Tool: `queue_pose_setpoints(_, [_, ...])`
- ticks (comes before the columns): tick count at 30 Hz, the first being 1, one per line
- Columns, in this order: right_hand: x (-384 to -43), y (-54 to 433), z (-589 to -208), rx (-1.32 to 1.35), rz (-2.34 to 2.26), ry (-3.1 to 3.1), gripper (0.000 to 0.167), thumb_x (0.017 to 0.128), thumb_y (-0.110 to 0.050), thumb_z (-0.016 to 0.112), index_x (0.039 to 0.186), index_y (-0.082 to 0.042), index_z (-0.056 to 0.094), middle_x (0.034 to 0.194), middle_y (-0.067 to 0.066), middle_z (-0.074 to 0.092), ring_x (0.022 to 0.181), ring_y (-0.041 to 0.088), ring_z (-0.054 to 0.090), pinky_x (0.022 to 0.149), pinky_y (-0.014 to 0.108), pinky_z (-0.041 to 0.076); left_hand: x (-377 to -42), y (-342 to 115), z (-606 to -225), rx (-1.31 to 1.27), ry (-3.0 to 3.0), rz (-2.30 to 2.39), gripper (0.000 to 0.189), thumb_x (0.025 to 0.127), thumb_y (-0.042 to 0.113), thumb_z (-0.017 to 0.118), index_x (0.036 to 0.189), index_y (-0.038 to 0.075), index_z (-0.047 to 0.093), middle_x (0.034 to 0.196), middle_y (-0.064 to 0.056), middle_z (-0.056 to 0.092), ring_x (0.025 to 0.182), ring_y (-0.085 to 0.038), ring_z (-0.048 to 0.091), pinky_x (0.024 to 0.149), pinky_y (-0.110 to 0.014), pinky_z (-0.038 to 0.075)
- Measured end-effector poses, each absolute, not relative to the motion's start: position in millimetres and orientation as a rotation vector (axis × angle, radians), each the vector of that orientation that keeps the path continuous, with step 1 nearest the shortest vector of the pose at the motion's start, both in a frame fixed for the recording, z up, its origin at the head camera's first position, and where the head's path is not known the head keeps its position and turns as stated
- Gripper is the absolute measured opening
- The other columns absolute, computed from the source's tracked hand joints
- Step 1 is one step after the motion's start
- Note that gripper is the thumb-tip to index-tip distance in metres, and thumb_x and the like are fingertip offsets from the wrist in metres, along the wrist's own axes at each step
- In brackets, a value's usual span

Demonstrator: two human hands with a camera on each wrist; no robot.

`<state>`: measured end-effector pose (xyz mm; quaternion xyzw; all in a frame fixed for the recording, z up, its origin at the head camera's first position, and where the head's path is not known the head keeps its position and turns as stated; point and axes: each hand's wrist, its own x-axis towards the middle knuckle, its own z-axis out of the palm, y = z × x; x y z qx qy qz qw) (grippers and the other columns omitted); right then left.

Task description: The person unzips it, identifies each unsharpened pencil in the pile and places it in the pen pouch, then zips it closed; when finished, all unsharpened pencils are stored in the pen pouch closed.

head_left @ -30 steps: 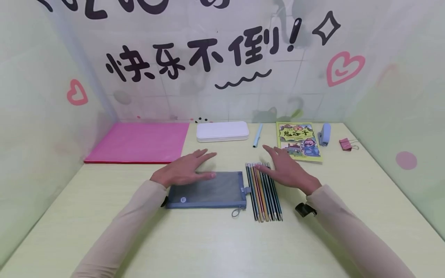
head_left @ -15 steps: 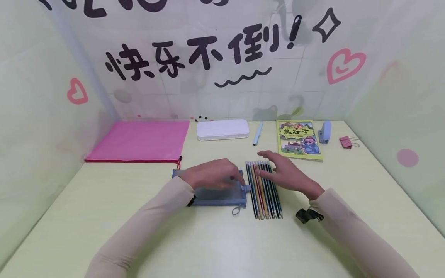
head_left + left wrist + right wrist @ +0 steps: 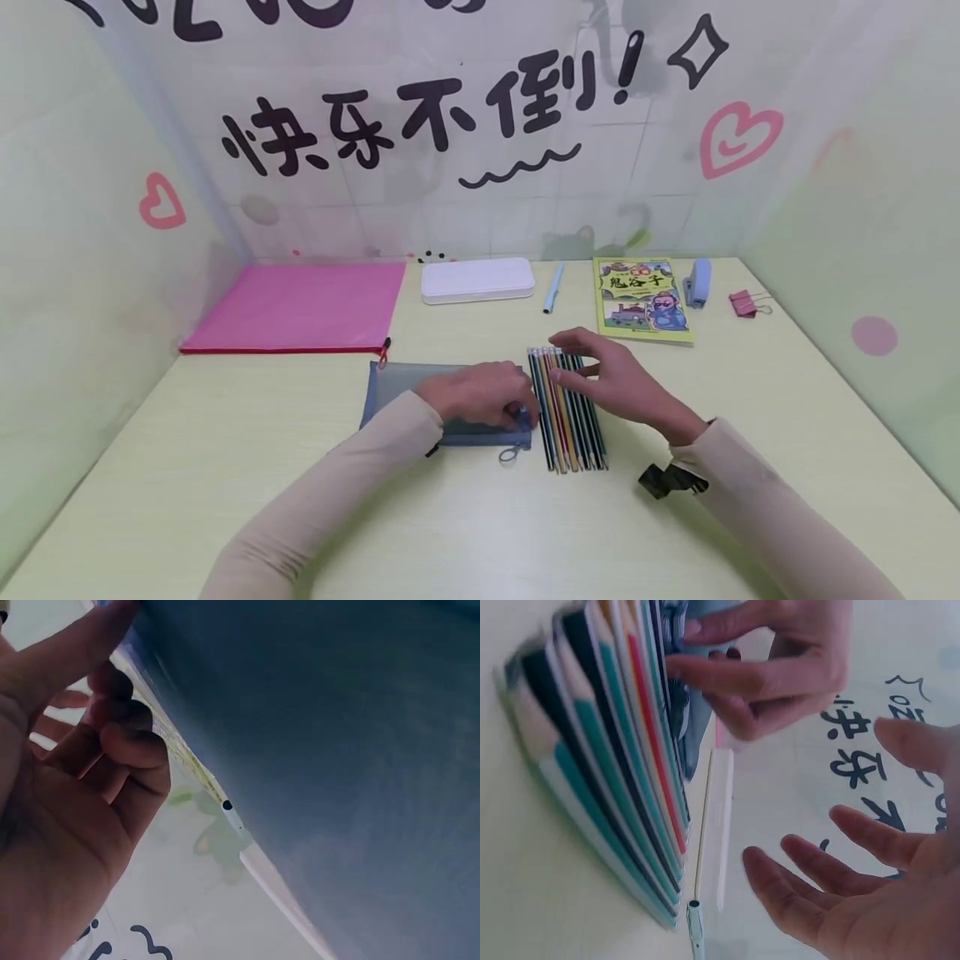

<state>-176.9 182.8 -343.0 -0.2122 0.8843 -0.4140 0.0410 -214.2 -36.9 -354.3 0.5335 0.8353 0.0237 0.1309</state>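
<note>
A blue-grey mesh zip pouch [image 3: 397,382] lies flat in the middle of the table, a ring pull at its near right corner. My left hand [image 3: 480,395] reaches over it, thumb and curled fingers pinching its right end; the right wrist view shows this left hand [image 3: 780,664] at the pouch's edge. Directly right of the pouch, a row of pencils [image 3: 572,425] lies side by side, tips toward me. Above their far ends hovers my right hand [image 3: 618,383], fingers relaxed and apart, holding nothing. In the right wrist view the pencils [image 3: 611,750] are below that palm.
Along the back stand a pink zip folder [image 3: 300,308], a white pencil case [image 3: 477,281], a light blue pen [image 3: 553,288], a yellow comic book [image 3: 643,302], a lilac stapler [image 3: 698,283] and a pink binder clip [image 3: 744,304]. Printed panels enclose the table on three sides.
My left hand has swung right from above the pouch's far left part to its right end, fingers going from spread to pinching. The right hand has drawn slightly nearer, its fingers loosely bent.
</note>
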Motion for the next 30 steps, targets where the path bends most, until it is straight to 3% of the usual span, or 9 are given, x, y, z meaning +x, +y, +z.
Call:
queue_pose_setpoints(9, [-171, 169, -338, -0.46, -1.607, 2.706, 0.028, 0.098, -0.022, 0.065, 0.12, -0.006, 0.061, 0.121, 0.015, 0.066, 0.117, 0.03, 0.063, 0.098, 0.046, 0.055, -220, -38, -339, 1.588, 2.532, 0.122, 0.013, 0.081, 0.015, 0.084, 0.09, 0.022, 0.079, 0.104, 0.004, 0.067, 0.101, -0.01, 0.055, 0.09, -0.023, 0.053])
queue_pose_setpoints(14, [-168, 158, -338, -0.434, -1.737, 2.678, 0.021, 0.097, -0.018, 0.067, 0.114, -0.006, 0.063, 0.115, 0.011, 0.066, 0.109, 0.021, 0.063, 0.093, 0.036, 0.055, -235, -54, -314, 1.557, 2.58, 0.288, 0.011, 0.08, 0.016, 0.085, 0.088, 0.021, 0.079, 0.124, -0.002, 0.068, 0.123, -0.02, 0.052, 0.107, -0.036, 0.047])
queue_pose_setpoints(17, [-165, 147, -340, -0.509, -1.747, 2.696, 0.018, 0.094, -0.013, 0.069, 0.109, -0.005, 0.065, 0.109, 0.011, 0.068, 0.103, 0.019, 0.064, 0.088, 0.031, 0.057, -245, -64, -300, 1.547, 2.576, 0.402, 0.012, 0.082, 0.013, 0.082, 0.091, 0.018, 0.076, 0.125, -0.002, 0.07, 0.129, -0.022, 0.053, 0.115, -0.042, 0.042])
queue_pose_setpoints(20, [-163, 135, -342, -0.615, -1.73, 2.738, 0.016, 0.09, -0.009, 0.072, 0.104, -0.004, 0.067, 0.104, 0.011, 0.07, 0.097, 0.02, 0.066, 0.083, 0.03, 0.059, -253, -75, -288, 1.522, 2.582, 0.543, 0.015, 0.083, 0.01, 0.08, 0.097, 0.015, 0.075, 0.114, 0.0, 0.074, 0.121, -0.019, 0.06, 0.113, -0.041, 0.045])
queue_pose_setpoints(24, [-163, 119, -345, -0.721, -1.714, 2.832, 0.019, 0.087, -0.008, 0.076, 0.104, -0.004, 0.068, 0.103, 0.011, 0.072, 0.096, 0.023, 0.067, 0.081, 0.037, 0.062, -259, -88, -280, 1.405, 2.588, 0.763, 0.019, 0.085, 0.006, 0.078, 0.101, 0.014, 0.074, 0.104, 0.001, 0.075, 0.103, -0.015, 0.067, 0.1, -0.037, 0.055])
queue_pose_setpoints(30, [-168, 101, -345, -0.751, -1.702, 2.975, 0.021, 0.085, -0.01, 0.079, 0.102, -0.003, 0.07, 0.1, 0.011, 0.074, 0.094, 0.027, 0.071, 0.079, 0.045, 0.062, -264, -98, -282, 1.288, 2.596, 0.962, 0.012, 0.088, 0.006, 0.075, 0.097, 0.013, 0.072, 0.094, 0.0, 0.072, 0.088, -0.014, 0.065, 0.088, -0.03, 0.057])
